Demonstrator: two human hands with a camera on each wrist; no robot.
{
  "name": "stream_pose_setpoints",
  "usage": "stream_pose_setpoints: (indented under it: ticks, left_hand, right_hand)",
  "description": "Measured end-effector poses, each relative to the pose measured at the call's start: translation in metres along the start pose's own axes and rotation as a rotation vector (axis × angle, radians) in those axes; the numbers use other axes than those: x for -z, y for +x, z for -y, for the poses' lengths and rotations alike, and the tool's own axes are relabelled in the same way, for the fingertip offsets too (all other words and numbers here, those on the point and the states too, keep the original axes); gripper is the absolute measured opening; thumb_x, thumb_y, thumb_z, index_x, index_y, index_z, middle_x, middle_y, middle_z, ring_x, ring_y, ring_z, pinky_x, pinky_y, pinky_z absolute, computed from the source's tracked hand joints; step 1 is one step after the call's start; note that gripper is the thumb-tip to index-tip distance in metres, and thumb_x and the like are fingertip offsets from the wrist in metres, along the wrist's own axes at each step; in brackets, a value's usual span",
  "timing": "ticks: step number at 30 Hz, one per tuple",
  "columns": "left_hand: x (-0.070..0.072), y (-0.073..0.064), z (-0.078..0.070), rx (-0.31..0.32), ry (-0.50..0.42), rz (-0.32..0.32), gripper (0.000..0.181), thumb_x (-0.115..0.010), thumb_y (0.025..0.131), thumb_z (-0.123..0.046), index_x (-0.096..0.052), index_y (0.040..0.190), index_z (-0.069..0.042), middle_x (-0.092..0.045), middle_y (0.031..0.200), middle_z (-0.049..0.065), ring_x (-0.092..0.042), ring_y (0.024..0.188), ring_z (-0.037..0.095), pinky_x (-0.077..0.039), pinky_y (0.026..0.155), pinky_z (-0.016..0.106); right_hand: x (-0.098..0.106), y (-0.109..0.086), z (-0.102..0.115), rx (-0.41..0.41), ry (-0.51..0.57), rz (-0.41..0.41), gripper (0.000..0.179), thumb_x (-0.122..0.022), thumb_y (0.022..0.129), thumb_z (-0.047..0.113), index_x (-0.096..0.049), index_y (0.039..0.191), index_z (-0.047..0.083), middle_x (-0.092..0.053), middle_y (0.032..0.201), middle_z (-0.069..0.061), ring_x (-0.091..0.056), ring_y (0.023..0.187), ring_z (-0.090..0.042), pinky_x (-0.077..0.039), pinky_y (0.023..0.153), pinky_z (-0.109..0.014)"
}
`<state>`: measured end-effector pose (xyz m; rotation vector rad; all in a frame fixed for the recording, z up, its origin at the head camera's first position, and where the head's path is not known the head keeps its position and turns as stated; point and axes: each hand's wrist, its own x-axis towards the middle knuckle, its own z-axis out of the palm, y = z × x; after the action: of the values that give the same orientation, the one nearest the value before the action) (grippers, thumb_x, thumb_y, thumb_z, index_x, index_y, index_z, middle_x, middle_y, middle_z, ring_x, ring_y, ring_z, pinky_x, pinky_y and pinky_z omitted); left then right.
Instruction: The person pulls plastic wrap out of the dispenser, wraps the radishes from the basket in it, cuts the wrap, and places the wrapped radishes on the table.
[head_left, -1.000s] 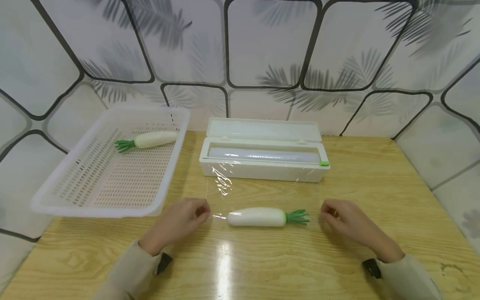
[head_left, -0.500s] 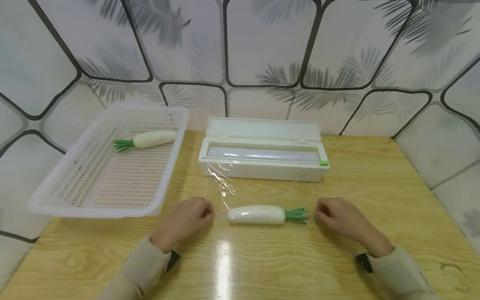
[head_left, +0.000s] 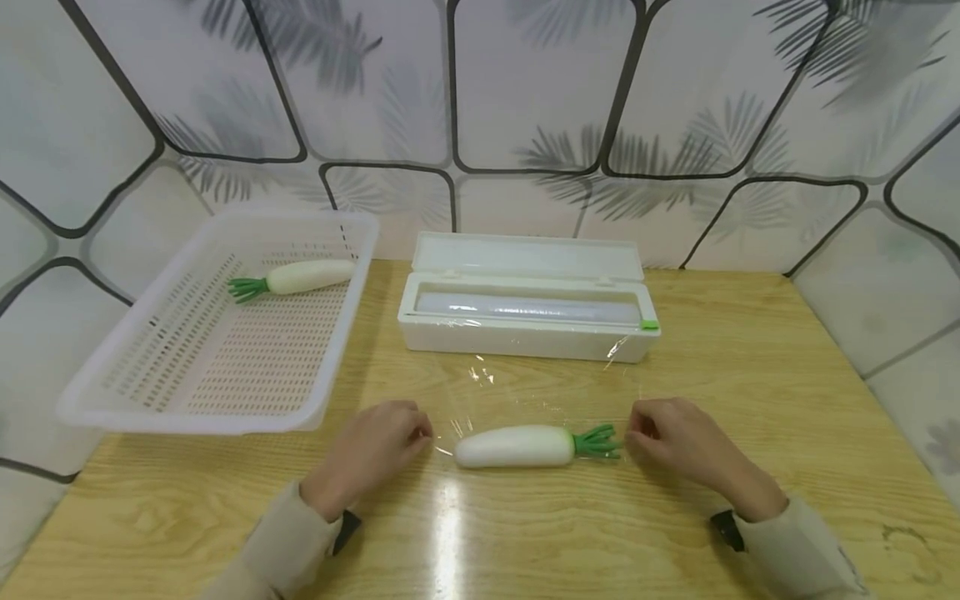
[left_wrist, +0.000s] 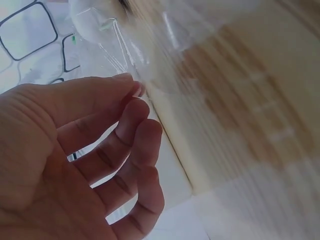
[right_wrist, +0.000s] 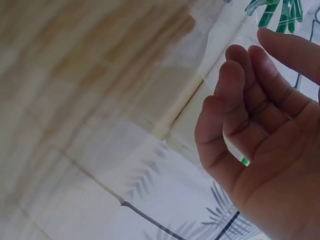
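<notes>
A white radish with green leaf stubs (head_left: 514, 447) lies crosswise on the table between the hands. Clear plastic wrap (head_left: 480, 375) runs from the white wrap dispenser (head_left: 525, 340) down to the radish; its front edge is hard to make out. Just off the radish's left tip, my left hand (head_left: 378, 446) pinches the film between thumb and index finger, the other fingers curled loosely in the left wrist view. Beside the leaves, my right hand (head_left: 686, 437) pinches the film's right side; in the right wrist view the film at its fingertips is faint.
A white perforated basket (head_left: 341, 358) stands at the left with another radish (head_left: 311, 276) inside. The dispenser's lid (head_left: 525, 257) is raised, showing the wrap roll (head_left: 525, 307); a green slider (head_left: 648, 324) sits at its right end. A patterned wall (head_left: 540, 92) closes off the back.
Both hands have come inward, nearer the radish's ends. The radish went slightly away, then rolled toward the person, its leaves turning. The film's creases at the left have flattened out.
</notes>
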<state>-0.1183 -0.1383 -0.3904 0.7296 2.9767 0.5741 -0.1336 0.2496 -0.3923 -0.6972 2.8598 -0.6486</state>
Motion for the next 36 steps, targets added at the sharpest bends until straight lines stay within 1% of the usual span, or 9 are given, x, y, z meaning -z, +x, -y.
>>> stream_pose_setpoints:
  ticks: [6,9,14,17,19,22,24,32,36]
  left_hand:
    - [0.001,-0.005,-0.002,-0.05,0.038,-0.099,0.011,-0.074,0.083,0.0,-0.076,0.093,-0.004,-0.066,0.079,0.001,-0.058,0.065,0.012,-0.049,0.056,0.023]
    - [0.002,-0.008,-0.006,-0.117,0.086,-0.208,0.02,-0.074,0.08,0.005,-0.075,0.098,-0.003,-0.062,0.077,0.001,-0.049,0.058,0.01,-0.041,0.047,0.02]
    - [-0.003,-0.012,-0.02,-0.364,0.152,-0.363,0.024,-0.083,0.074,0.004,-0.073,0.094,-0.005,-0.063,0.083,0.002,-0.058,0.069,0.013,-0.05,0.055,0.023]
    - [-0.009,-0.014,-0.03,-0.481,0.203,-0.347,0.023,-0.084,0.076,-0.002,-0.071,0.094,-0.007,-0.067,0.094,0.003,-0.063,0.083,0.017,-0.054,0.065,0.027]
    - [-0.013,-0.014,-0.034,-0.52,0.261,-0.322,0.02,-0.084,0.079,-0.007,-0.071,0.095,-0.008,-0.068,0.097,0.003,-0.064,0.086,0.017,-0.054,0.067,0.027]
    - [-0.016,-0.013,-0.037,-0.529,0.309,-0.283,0.018,-0.082,0.083,-0.008,-0.071,0.098,-0.008,-0.069,0.102,0.004,-0.066,0.09,0.018,-0.055,0.069,0.028]
    - [-0.018,-0.013,-0.036,-0.516,0.311,-0.265,0.02,-0.081,0.084,-0.009,-0.072,0.101,-0.007,-0.07,0.104,0.005,-0.067,0.092,0.019,-0.058,0.072,0.03]
    - [-0.02,-0.004,-0.03,-0.47,0.325,-0.247,0.025,-0.081,0.084,-0.01,-0.072,0.107,-0.006,-0.072,0.105,0.007,-0.07,0.091,0.022,-0.06,0.076,0.037]
    - [-0.02,0.002,-0.027,-0.472,0.35,-0.257,0.024,-0.081,0.084,-0.01,-0.073,0.106,-0.008,-0.072,0.104,0.005,-0.069,0.091,0.02,-0.06,0.077,0.035]
  right_hand:
    - [0.006,-0.005,-0.004,0.025,0.038,0.006,0.017,-0.076,0.09,0.008,-0.065,0.08,0.017,-0.055,0.072,0.014,-0.046,0.063,-0.001,-0.044,0.055,-0.024]
    - [0.012,-0.012,-0.004,0.089,0.027,-0.084,0.016,-0.08,0.086,0.007,-0.066,0.084,0.016,-0.057,0.076,0.016,-0.049,0.066,0.001,-0.045,0.055,-0.024]
    - [0.006,-0.021,0.012,0.373,-0.07,-0.38,0.022,-0.069,0.099,0.032,-0.069,0.091,0.011,-0.065,0.089,0.006,-0.059,0.074,-0.007,-0.053,0.059,-0.027]
    - [-0.008,-0.019,0.027,0.564,-0.148,-0.415,0.03,-0.058,0.104,0.035,-0.069,0.1,0.007,-0.066,0.103,-0.004,-0.063,0.087,-0.019,-0.057,0.07,-0.036]
    - [-0.017,-0.017,0.035,0.63,-0.202,-0.382,0.023,-0.073,0.092,0.021,-0.068,0.108,0.005,-0.065,0.112,-0.009,-0.062,0.097,-0.025,-0.057,0.077,-0.043]
    - [-0.027,-0.014,0.042,0.662,-0.266,-0.353,0.051,-0.083,0.067,0.003,-0.066,0.115,0.002,-0.064,0.117,-0.013,-0.062,0.101,-0.03,-0.056,0.082,-0.047]
    - [-0.03,-0.013,0.043,0.645,-0.298,-0.339,0.056,-0.086,0.064,0.002,-0.066,0.115,0.001,-0.065,0.115,-0.013,-0.063,0.101,-0.029,-0.056,0.082,-0.047]
    - [-0.033,-0.004,0.04,0.598,-0.349,-0.333,0.041,-0.074,0.07,0.0,-0.068,0.111,-0.003,-0.069,0.107,-0.011,-0.066,0.097,-0.027,-0.058,0.076,-0.044]
    - [-0.033,0.001,0.039,0.591,-0.333,-0.347,0.04,-0.081,0.072,0.002,-0.068,0.109,-0.002,-0.069,0.105,-0.01,-0.066,0.094,-0.025,-0.057,0.075,-0.044]
